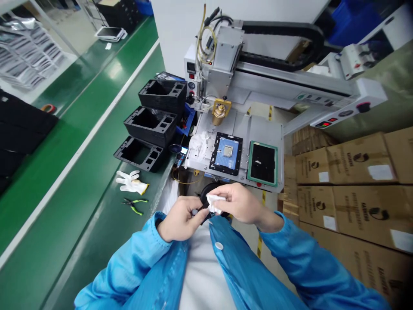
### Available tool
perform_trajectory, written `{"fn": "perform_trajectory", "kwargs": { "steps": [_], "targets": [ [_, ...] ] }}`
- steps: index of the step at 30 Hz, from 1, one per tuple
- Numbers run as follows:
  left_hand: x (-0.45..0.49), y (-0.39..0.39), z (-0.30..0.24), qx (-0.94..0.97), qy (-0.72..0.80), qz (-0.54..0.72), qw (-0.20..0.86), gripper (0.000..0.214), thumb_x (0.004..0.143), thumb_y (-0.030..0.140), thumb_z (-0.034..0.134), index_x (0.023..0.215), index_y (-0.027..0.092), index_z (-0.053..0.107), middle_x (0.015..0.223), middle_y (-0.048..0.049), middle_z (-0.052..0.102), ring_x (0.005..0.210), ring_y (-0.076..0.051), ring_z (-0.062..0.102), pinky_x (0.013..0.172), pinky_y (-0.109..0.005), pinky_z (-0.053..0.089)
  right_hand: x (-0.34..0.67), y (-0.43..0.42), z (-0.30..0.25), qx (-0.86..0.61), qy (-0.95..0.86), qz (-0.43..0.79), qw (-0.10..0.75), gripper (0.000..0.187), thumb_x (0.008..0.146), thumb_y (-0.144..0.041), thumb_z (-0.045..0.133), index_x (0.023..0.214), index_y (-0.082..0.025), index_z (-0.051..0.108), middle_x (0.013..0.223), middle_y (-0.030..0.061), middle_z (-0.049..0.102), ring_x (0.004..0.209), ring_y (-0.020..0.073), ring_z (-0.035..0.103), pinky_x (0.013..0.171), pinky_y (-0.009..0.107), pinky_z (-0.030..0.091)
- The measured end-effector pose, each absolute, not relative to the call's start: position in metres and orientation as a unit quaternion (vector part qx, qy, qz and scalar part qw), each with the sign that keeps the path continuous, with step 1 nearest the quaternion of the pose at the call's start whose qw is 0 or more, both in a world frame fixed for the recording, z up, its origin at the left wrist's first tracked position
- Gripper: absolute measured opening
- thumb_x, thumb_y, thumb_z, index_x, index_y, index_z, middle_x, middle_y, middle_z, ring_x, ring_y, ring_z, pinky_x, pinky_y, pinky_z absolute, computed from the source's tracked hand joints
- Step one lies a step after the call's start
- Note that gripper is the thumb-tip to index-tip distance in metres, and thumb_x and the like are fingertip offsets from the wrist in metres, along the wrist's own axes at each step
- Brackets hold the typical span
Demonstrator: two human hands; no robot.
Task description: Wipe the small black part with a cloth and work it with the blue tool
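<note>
Close to my body, my left hand (183, 217) is closed around a small dark piece (205, 218), mostly covered by the fingers, so its kind is unclear. Pinched in my right hand (240, 202) is a crumpled white wipe (214, 203), pressed against or right beside the dark piece. Beyond both hands stands the machine bed (203, 163). On it lie a black-framed blue fixture (232, 157) with a small metal block (227, 150) on top, and a green-framed dark panel (263, 162).
Stacked black frames (155, 120) stand on the green bench, near a white glove (132, 181) and green-handled pliers (135, 204). A brass-coloured machine head (219, 113) hangs over the bed. More white wipes (198, 146) lie at its left. Cardboard boxes (358, 163) are piled at right.
</note>
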State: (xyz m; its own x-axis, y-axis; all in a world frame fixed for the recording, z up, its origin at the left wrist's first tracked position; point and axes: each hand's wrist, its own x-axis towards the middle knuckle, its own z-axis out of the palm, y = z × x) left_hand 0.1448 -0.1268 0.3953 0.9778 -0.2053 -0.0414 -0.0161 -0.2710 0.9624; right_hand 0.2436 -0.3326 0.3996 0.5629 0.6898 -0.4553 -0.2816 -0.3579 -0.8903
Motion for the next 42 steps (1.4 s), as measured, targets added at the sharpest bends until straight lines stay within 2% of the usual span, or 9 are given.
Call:
{"fn": "perform_trajectory", "kwargs": {
  "steps": [3, 6, 10, 12, 16, 23, 29, 39, 42],
  "targets": [
    [0.143, -0.122, 0.400, 0.760, -0.033, -0.077, 0.645, 0.042, 0.100, 0.033, 0.056, 0.062, 0.016, 0.050, 0.060, 0.0020, 0.048, 0.057, -0.010, 0.041, 0.057, -0.024, 0.031, 0.246, -0.341, 0.400, -0.717, -0.105, 0.339, 0.600, 0.025, 0.091, -0.031, 0.072, 0.110, -0.016, 0.080, 0.090, 0.0071, 0.079, 0.075, 0.0185, 0.070, 0.068, 0.028, 0.056],
    [0.140, -0.116, 0.404, 0.699, -0.030, -0.083, 0.710, 0.045, 0.100, 0.042, 0.057, 0.063, 0.015, 0.056, 0.062, -0.0005, 0.054, 0.058, -0.011, 0.045, 0.058, -0.025, 0.035, 0.248, -0.346, 0.402, -0.680, -0.090, 0.274, 0.674, 0.017, 0.090, -0.031, 0.077, 0.101, -0.018, 0.081, 0.096, 0.0069, 0.078, 0.066, 0.0143, 0.065, 0.060, 0.026, 0.053],
    [0.137, -0.114, 0.405, 0.643, -0.038, -0.089, 0.760, 0.048, 0.098, 0.047, 0.062, 0.063, 0.014, 0.058, 0.062, -0.0013, 0.054, 0.058, -0.011, 0.043, 0.057, -0.027, 0.032, 0.244, -0.345, 0.415, -0.623, -0.080, 0.323, 0.707, 0.017, 0.082, -0.027, 0.086, 0.096, -0.020, 0.079, 0.076, 0.0029, 0.075, 0.057, 0.0130, 0.064, 0.052, 0.024, 0.053],
    [0.137, -0.114, 0.406, 0.642, -0.045, -0.091, 0.760, 0.048, 0.098, 0.047, 0.063, 0.062, 0.015, 0.057, 0.061, -0.0007, 0.052, 0.058, -0.011, 0.041, 0.056, -0.027, 0.030, 0.243, -0.342, 0.427, -0.597, -0.085, 0.362, 0.711, 0.018, 0.080, -0.026, 0.086, 0.095, -0.020, 0.078, 0.073, 0.0026, 0.074, 0.055, 0.0126, 0.064, 0.050, 0.022, 0.053],
    [0.140, -0.116, 0.411, 0.656, -0.065, -0.101, 0.745, 0.049, 0.098, 0.045, 0.061, 0.060, 0.015, 0.054, 0.060, -0.0003, 0.049, 0.056, -0.011, 0.040, 0.055, -0.028, 0.028, 0.243, -0.331, 0.450, -0.586, -0.114, 0.427, 0.679, 0.024, 0.075, -0.025, 0.086, 0.095, -0.017, 0.076, 0.073, 0.0022, 0.073, 0.057, 0.0115, 0.063, 0.051, 0.021, 0.051],
    [0.143, -0.126, 0.419, 0.782, -0.121, -0.046, 0.610, 0.035, 0.098, 0.024, 0.058, 0.066, 0.017, 0.047, 0.063, 0.0033, 0.044, 0.059, -0.009, 0.037, 0.057, -0.026, 0.026, 0.243, -0.323, 0.450, -0.705, -0.203, 0.466, 0.495, 0.014, 0.079, -0.023, 0.065, 0.078, -0.012, 0.073, 0.061, 0.0011, 0.066, 0.056, 0.0109, 0.054, 0.050, 0.021, 0.038],
    [0.144, -0.127, 0.419, 0.798, -0.146, -0.047, 0.582, 0.032, 0.098, 0.021, 0.056, 0.069, 0.018, 0.045, 0.064, 0.0042, 0.044, 0.059, -0.009, 0.037, 0.058, -0.026, 0.026, 0.245, -0.326, 0.437, -0.673, -0.166, 0.505, 0.515, 0.017, 0.079, -0.027, 0.068, 0.071, -0.012, 0.072, 0.058, 0.0016, 0.068, 0.051, 0.0114, 0.056, 0.049, 0.021, 0.043],
    [0.138, -0.125, 0.420, 0.820, -0.130, -0.034, 0.557, 0.033, 0.100, 0.025, 0.053, 0.068, 0.018, 0.046, 0.063, 0.0035, 0.045, 0.058, -0.010, 0.038, 0.058, -0.026, 0.028, 0.239, -0.315, 0.430, -0.685, -0.174, 0.454, 0.542, 0.018, 0.078, -0.024, 0.067, 0.063, -0.014, 0.066, 0.054, 0.0008, 0.065, 0.050, 0.0113, 0.055, 0.050, 0.022, 0.040],
    [0.134, -0.127, 0.415, 0.833, -0.103, -0.012, 0.543, 0.032, 0.101, 0.025, 0.054, 0.070, 0.018, 0.048, 0.064, 0.0027, 0.047, 0.059, -0.011, 0.041, 0.058, -0.026, 0.029, 0.232, -0.312, 0.430, -0.702, -0.168, 0.415, 0.554, 0.015, 0.083, -0.023, 0.064, 0.072, -0.015, 0.070, 0.056, -0.0002, 0.064, 0.051, 0.0108, 0.053, 0.050, 0.022, 0.039]
  ]
}}
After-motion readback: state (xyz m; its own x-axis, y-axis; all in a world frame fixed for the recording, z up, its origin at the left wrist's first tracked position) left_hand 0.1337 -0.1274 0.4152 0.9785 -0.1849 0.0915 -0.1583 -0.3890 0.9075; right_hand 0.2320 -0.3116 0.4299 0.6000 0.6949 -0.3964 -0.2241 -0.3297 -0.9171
